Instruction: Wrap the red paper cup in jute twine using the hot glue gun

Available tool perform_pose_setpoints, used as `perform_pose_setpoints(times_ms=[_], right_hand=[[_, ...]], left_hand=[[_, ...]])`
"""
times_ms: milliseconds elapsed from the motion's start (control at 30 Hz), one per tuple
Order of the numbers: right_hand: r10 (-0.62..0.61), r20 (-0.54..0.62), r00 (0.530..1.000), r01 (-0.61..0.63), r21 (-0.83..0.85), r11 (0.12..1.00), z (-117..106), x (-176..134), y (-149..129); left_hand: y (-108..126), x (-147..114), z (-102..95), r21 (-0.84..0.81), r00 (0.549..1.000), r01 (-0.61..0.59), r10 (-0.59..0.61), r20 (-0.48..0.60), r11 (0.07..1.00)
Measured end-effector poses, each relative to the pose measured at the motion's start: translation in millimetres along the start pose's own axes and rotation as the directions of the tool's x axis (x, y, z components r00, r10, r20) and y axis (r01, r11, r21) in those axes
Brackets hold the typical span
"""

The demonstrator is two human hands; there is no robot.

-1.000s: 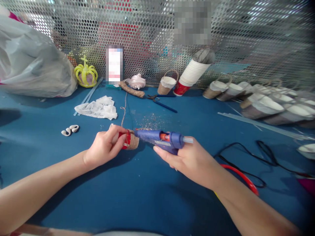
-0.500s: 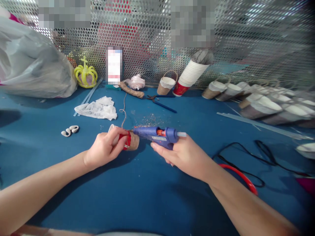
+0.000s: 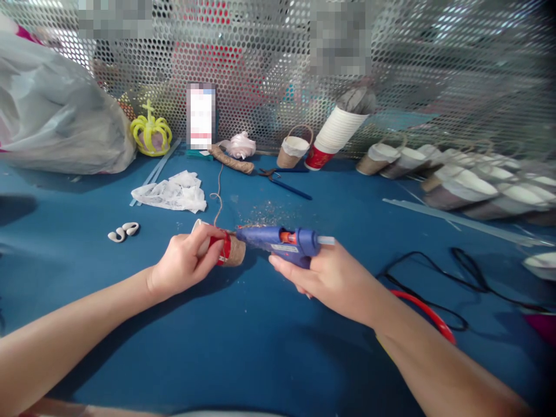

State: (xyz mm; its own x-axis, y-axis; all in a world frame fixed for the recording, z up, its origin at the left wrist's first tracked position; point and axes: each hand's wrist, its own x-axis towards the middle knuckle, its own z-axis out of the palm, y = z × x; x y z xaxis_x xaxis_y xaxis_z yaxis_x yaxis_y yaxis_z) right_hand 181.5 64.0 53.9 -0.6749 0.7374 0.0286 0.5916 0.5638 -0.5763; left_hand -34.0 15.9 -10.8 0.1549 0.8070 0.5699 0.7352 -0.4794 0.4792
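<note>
My left hand (image 3: 186, 258) is closed around a red paper cup (image 3: 226, 248) that lies on its side, its base end wound with brown twine (image 3: 237, 253). From the cup a loose strand runs back to a bundle of twine (image 3: 233, 161). My right hand (image 3: 334, 278) grips a blue hot glue gun (image 3: 282, 240) with a clear glue stick poking out of its back. The gun's nozzle is right at the twine-wrapped part of the cup; whether it touches, I cannot tell.
Behind lie pliers (image 3: 286, 180), a small twine-wrapped basket (image 3: 294, 153) and a cup stack (image 3: 336, 136). More baskets (image 3: 469, 185) stand right, near glue sticks (image 3: 452, 219) and a black cord (image 3: 473, 278). Left are white lace (image 3: 171, 192), a yellow crown (image 3: 150, 133) and a plastic bag (image 3: 61, 110).
My right hand and the glue gun have shifted slightly to the right and down. My left hand and the cup have stayed nearly still.
</note>
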Motion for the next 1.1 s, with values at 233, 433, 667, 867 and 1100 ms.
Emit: perform_pose_setpoints(times_ms=[233, 433, 667, 867, 1100], right_hand=[[0.037, -0.011, 0.999, -0.037, -0.03, 0.999, 0, 0, 0], [0.027, 0.006, 1.0, -0.027, 0.012, 1.0, -1, -1, 0], [0.033, -0.017, 0.999, -0.033, -0.004, 0.999, -2, -2, -2], [0.02, 0.001, 1.0, -0.02, -0.001, 1.0, -3, -2, -2], [0.093, 0.029, 0.995, -0.096, 0.124, 0.988, -10, -7, 1]], left_hand=[[0, -1, 0.3, 0.04, 1.0, 0.02, -0.02, 0.0, 0.999], [1, 0, 0.3, 0.028, 1.0, 0.028, -0.028, 0.01, 0.999], [1, -1, -0.3, 0.042, 0.998, 0.061, -0.062, 0.025, 0.997], [0, -1, -0.3, -0.003, 0.995, 0.095, -0.095, 0.025, 0.995], [0, 1, -0.2, -0.064, 0.982, 0.188, -0.188, 0.006, 0.98]])
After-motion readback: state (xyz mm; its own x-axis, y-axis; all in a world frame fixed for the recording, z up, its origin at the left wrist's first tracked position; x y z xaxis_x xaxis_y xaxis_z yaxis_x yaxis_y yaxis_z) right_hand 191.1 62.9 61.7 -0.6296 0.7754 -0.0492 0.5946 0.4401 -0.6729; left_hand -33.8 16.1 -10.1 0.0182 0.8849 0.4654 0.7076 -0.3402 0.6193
